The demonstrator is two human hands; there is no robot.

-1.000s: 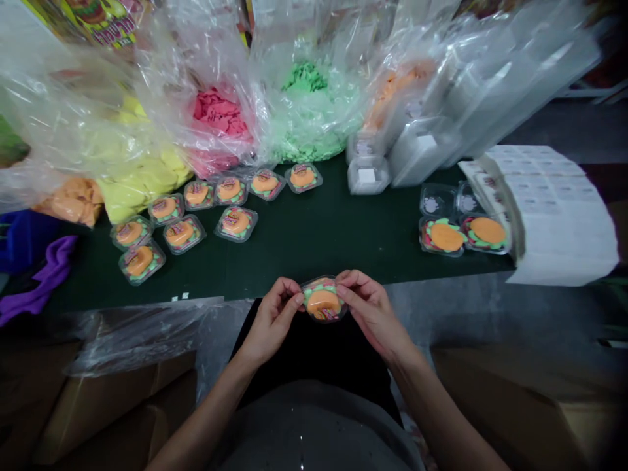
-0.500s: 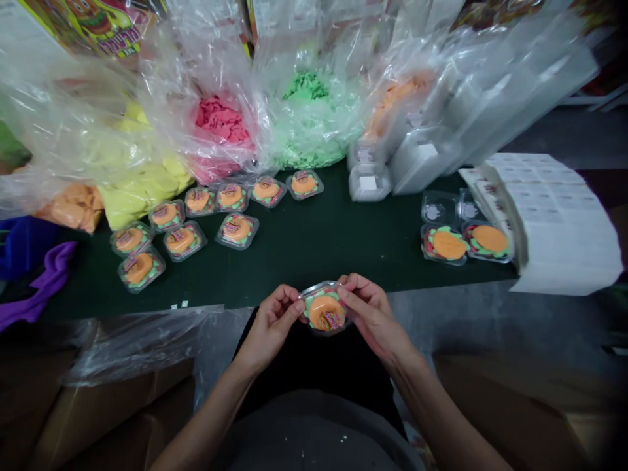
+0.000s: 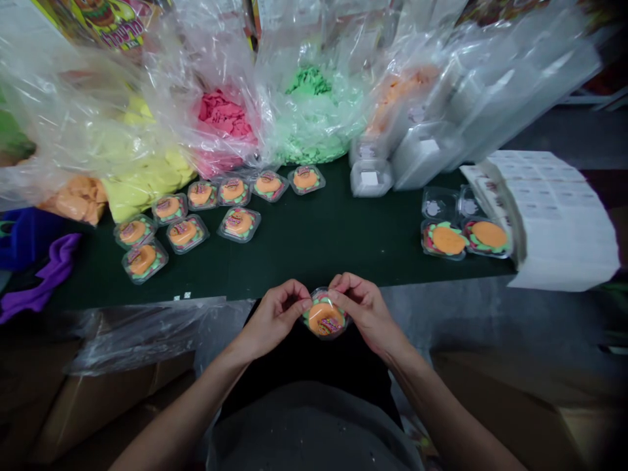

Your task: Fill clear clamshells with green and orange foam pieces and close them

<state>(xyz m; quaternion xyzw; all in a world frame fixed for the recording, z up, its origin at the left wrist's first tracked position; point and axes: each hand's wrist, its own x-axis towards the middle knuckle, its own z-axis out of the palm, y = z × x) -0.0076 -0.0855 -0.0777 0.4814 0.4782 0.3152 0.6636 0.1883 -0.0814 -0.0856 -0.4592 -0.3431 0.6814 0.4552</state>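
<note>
Head view: we hold one small clear box (image 3: 325,318) between both hands, just off the near edge of the green table (image 3: 314,242).

Our left hand (image 3: 271,320) and right hand (image 3: 366,313) pinch its sides, fingers closed on it; inside sits an orange burger-shaped toy.

Eight sealed burger packs (image 3: 193,212) lie on the left of the green table (image 3: 318,242), a ninth sits between two hands. On the right stand two filled open trays (image 3: 466,237) and two empty ones (image 3: 449,204) (lids, perhaps).
</note>
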